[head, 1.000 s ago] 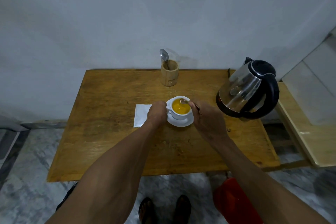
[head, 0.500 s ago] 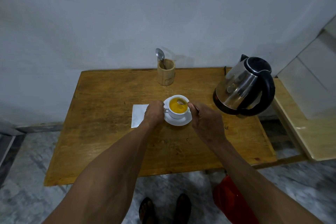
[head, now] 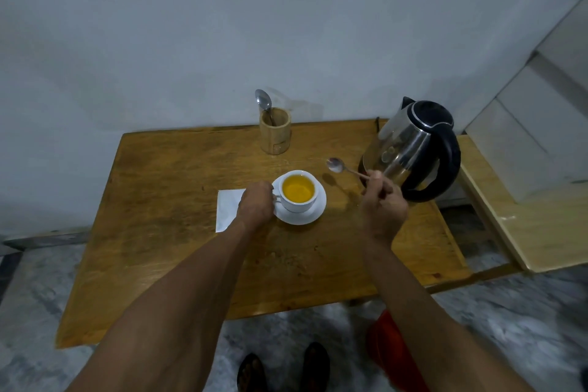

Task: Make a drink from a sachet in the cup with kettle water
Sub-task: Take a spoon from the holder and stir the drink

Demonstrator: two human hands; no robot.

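Observation:
A white cup full of orange-yellow drink stands on a white saucer in the middle of the wooden table. My left hand grips the cup's handle on its left side. My right hand holds a small metal spoon by its handle, lifted clear of the cup and to its right, bowl pointing left. The steel kettle with black handle and lid stands at the table's right, just behind my right hand. A white paper, partly hidden by my left hand, lies left of the saucer.
A wooden holder with a second spoon stands at the table's back edge against the wall. A lighter wooden surface adjoins on the right. A red object and my feet are on the floor below.
My right hand has lifted the spoon out of the cup and moved it up and to the right, toward the kettle. My left hand stays on the cup's handle.

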